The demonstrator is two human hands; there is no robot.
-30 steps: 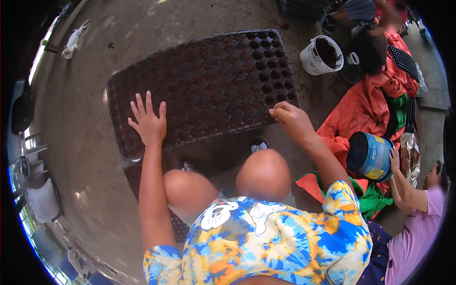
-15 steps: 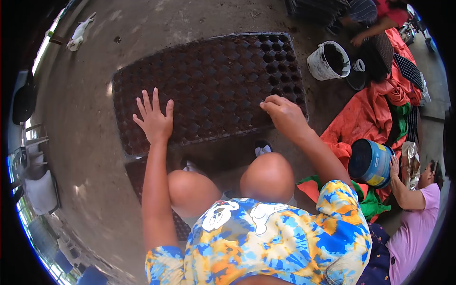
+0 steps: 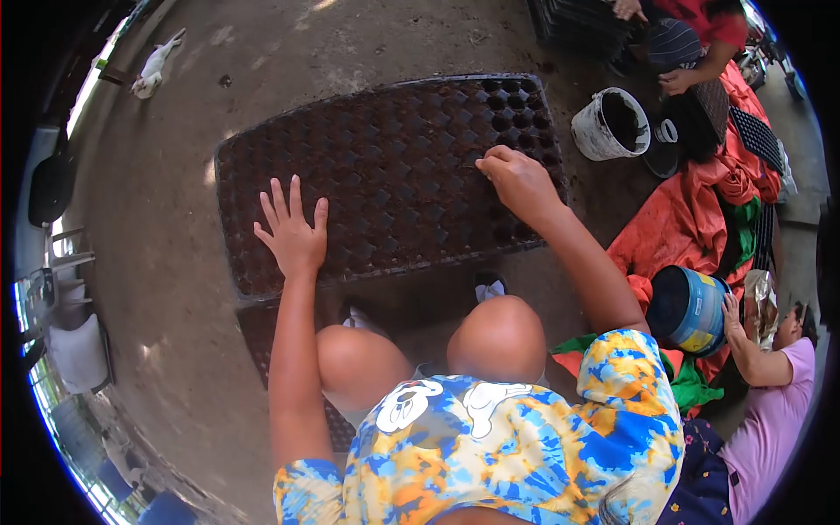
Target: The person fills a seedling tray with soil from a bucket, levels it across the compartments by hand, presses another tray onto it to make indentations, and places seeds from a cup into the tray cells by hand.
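Observation:
A wide black seedling tray (image 3: 437, 266) lies in front of my knees, most of its round cells filled with dark soil. At its right end the cells (image 3: 518, 107) look less full. My left hand (image 3: 296, 236) is spread flat over the tray's left part, palm down and holding nothing. Over the right part, my right hand (image 3: 523, 185) has its thumb and fingers pinched together. Whatever is between those fingertips, if anything, is too small to make out. Part of another dark tray (image 3: 255, 337) shows by my left forearm.
A white bucket of dark soil (image 3: 588, 136) stands right of the tray. Behind it are stacked black trays (image 3: 573, 31) and a person in red (image 3: 722, 39). A person in pink (image 3: 774, 411) holds a blue bucket (image 3: 703, 308) near an orange tarp (image 3: 665, 214). A white cat (image 3: 159, 63) lies far left.
My right hand has moved away from me across the tray, still pinched. My left hand stays spread in place. The person in red has shifted their hands. The view has tilted slightly.

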